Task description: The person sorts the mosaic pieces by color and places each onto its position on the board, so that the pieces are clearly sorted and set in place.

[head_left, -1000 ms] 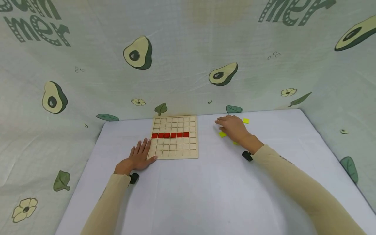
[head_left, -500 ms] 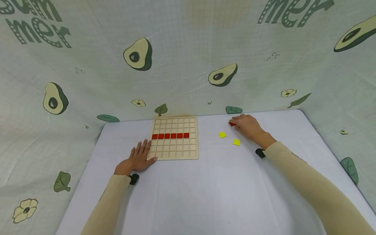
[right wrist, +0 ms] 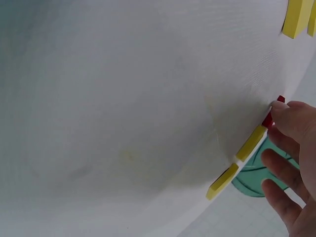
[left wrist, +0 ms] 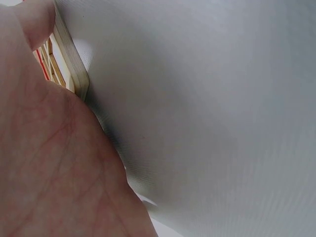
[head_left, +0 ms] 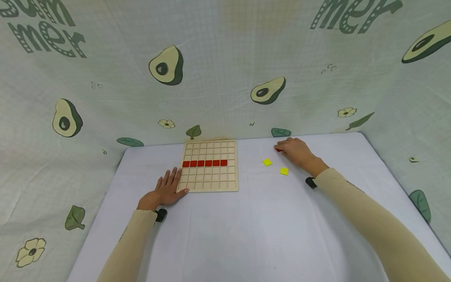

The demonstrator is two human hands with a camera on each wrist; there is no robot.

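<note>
A pale wooden grid board (head_left: 225, 187) lies at the back of the table, with a row of several red square tiles (head_left: 201, 163) across its middle. My left hand (head_left: 165, 192) rests flat at the board's left side, fingers straight against the edge and thumb at the near corner; in the left wrist view the palm covers much of the board's edge (left wrist: 74, 64). Near the table's back edge my right hand (head_left: 297, 152) pinches a red tile (right wrist: 268, 120) between thumb and forefinger. Just beyond it in the right wrist view lie two yellow tiles (right wrist: 251, 143), hidden in the head view.
Between the board and my right hand lie two yellow tiles, the left one (head_left: 267, 162) farther back than the right one (head_left: 284, 171). A white cloth covers the table (head_left: 239, 235). An avocado-print curtain (head_left: 218, 98) hangs behind and at both sides.
From a second ago, my right hand has moved to the right, uncovering two yellow tiles. A red tile has come into sight at its fingertips. The left hand stays put.
</note>
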